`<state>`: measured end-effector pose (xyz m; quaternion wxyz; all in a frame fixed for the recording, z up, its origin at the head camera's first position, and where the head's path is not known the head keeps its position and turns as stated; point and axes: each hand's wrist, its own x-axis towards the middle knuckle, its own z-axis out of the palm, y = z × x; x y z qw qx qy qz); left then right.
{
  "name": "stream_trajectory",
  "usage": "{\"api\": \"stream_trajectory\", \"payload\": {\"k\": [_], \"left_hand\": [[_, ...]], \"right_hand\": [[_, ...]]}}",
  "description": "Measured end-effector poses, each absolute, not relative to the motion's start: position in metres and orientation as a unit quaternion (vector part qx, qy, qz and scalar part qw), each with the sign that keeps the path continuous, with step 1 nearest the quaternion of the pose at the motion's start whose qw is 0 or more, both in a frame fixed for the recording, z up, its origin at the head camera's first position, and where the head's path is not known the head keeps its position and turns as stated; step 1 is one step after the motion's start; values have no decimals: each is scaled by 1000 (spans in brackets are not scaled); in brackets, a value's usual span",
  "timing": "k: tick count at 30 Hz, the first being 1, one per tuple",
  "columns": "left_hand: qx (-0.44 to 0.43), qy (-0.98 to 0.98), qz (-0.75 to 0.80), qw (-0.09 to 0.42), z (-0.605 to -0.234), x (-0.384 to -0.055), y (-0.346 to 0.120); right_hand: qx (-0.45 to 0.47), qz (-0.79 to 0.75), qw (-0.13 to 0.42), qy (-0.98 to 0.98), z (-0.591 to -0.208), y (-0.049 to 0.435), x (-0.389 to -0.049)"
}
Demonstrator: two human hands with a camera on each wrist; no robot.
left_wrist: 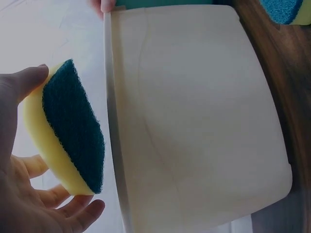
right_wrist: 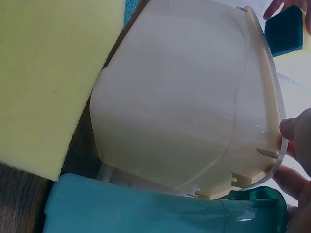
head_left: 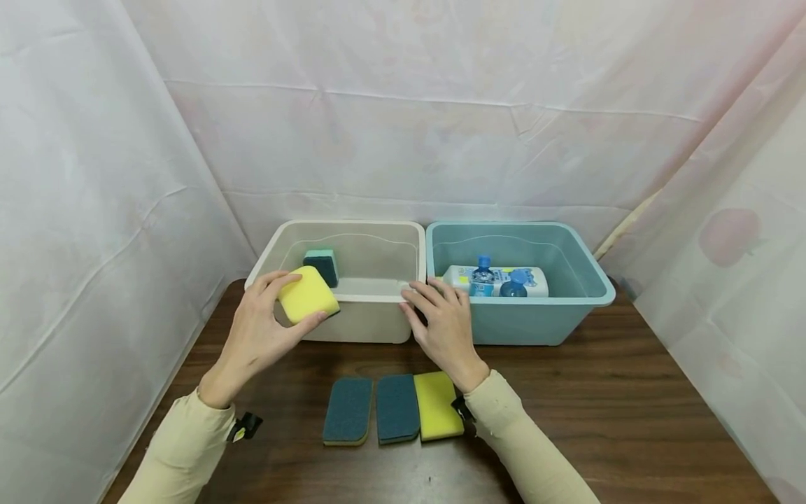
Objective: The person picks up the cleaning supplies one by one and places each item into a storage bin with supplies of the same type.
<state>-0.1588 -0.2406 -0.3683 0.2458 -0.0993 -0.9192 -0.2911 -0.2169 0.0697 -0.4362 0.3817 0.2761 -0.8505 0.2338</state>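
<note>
A yellow sponge (head_left: 308,294) with a dark green scouring side (left_wrist: 75,126) is pinched between the thumb and fingers of my left hand (head_left: 261,325), above the front left rim of the beige bin (head_left: 359,320). My right hand (head_left: 443,325) touches the bin's front rim near its right corner; in the right wrist view the thumb and fingers (right_wrist: 290,182) straddle that rim. Inside the beige bin, another sponge (head_left: 321,267) stands against the left wall. On the table lie two sponges dark side up, a left one (head_left: 348,411) and a middle one (head_left: 398,408), beside a yellow-side-up sponge (head_left: 437,406).
Next to the beige bin stands a blue bin (head_left: 516,325) holding a white bottle (head_left: 535,281) lying down and two blue-capped bottles, one upright-looking bottle (head_left: 482,276) and another bottle (head_left: 513,285). Pale curtains (head_left: 403,154) hang behind the wooden table (head_left: 617,420).
</note>
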Motion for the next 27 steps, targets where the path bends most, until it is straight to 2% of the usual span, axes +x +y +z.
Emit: {"api": "stream_trajectory", "payload": {"k": [7,19,27], "left_hand": [[-102,-917,-288,256,-367,-164,-243],[-82,-921,-308,224,-368,-180,-242],[-91,-922,-306,220,-364,-189,-239]], "right_hand": [[277,238,382,-849,-435,69,-217],[279,238,381,-849,-435,69,-216],[277,234,380,-851,-435,69,-216]]}}
